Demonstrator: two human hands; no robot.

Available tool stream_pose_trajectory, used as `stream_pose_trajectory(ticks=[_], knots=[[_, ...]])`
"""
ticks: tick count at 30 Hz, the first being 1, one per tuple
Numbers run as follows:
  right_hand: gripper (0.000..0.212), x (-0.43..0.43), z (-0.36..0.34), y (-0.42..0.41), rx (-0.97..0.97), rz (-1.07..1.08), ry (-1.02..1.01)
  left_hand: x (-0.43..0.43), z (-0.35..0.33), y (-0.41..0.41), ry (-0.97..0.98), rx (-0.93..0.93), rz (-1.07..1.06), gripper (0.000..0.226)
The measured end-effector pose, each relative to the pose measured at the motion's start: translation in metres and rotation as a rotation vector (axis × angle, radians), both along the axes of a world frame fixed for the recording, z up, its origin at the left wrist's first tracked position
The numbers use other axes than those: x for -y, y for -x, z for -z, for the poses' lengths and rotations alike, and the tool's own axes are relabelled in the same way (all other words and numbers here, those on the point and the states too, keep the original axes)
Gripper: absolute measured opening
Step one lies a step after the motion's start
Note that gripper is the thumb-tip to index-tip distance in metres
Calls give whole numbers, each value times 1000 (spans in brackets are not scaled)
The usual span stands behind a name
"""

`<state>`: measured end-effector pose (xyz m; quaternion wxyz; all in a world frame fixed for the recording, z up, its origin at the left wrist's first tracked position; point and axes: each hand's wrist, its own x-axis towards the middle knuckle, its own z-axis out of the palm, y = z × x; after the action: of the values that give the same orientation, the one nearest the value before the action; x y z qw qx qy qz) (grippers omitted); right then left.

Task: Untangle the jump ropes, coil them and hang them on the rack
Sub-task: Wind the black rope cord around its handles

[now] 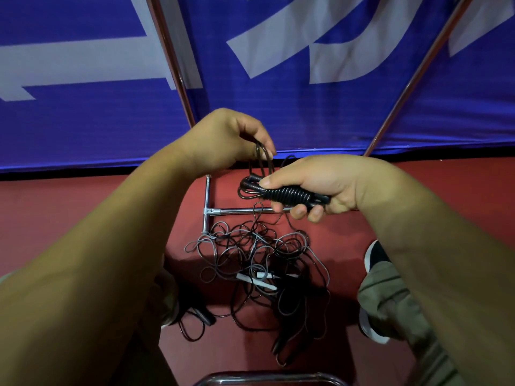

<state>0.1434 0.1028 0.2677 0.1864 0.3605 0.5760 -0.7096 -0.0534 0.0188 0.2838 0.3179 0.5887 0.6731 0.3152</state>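
Note:
My right hand grips the black handles of a jump rope, with its cord wound tightly round them in a spiral. Just above and to the left, my left hand pinches a few loops of the same black cord, which hang down to the handles. Below both hands a tangled pile of grey and black jump ropes lies on the red floor, with white handles in its middle. The rack's chrome base bars lie on the floor behind the pile, and its uprights rise at both sides.
A blue banner with white lettering hangs behind the rack. My shoes and trouser legs stand either side of the pile. A curved chrome bar shows at the bottom edge. Another black handle lies at the pile's left.

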Motion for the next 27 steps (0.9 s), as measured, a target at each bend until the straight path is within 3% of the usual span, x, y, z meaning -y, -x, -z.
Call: stream_pose_trajectory(ticks=[7,10,14,16,19,24,27], knots=[[32,-5,20,7,61,220,-305,0,-4,4,-50,-305,93,25],[27,-9,20,9,-13,386,-281,1,-4,6,-12,-463,118,33],[33,-9,15,14,-127,497,-191,1,-2,0,125,-556,64,28],[44,-7,11,16,-175,535,-163,2,2,-4,179,-461,33,19],[51,-8,8,18,-216,591,-153,4,9,-10,261,-78,-61,19],[47,-11,8,17,-233,639,-153,3,10,-7,110,96,-54,34],[49,-14,6,15,-246,658,-144,1,6,-12,77,441,-88,40]])
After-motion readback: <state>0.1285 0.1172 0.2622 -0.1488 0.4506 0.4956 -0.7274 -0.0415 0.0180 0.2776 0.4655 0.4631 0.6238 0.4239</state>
